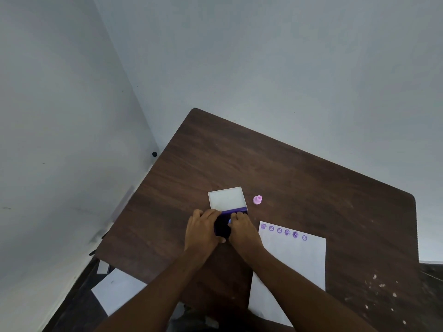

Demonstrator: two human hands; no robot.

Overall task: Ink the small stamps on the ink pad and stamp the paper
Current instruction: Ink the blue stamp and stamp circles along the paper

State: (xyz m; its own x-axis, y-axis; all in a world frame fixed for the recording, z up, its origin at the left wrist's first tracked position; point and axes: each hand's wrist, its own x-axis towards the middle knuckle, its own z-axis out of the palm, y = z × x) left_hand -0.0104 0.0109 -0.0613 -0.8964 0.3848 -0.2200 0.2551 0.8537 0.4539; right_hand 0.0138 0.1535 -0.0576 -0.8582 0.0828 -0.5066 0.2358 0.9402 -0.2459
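A purple ink pad (221, 227) lies open on the dark wooden table (287, 178), its white lid (227, 198) flipped back behind it. My left hand (202, 232) grips the pad's left side. My right hand (242, 227) presses a small bluish stamp (229, 221) onto the pad, fingers closed around it. A pink stamp (257, 199) stands alone to the right of the lid. The white paper (294, 259) lies to the right of my hands, with a row of several purple round prints along its top edge.
Grey walls meet in a corner behind the table. Another white sheet (117, 292) lies on the floor at the lower left, below the table's edge. Pale specks mark the table's right side (381, 283).
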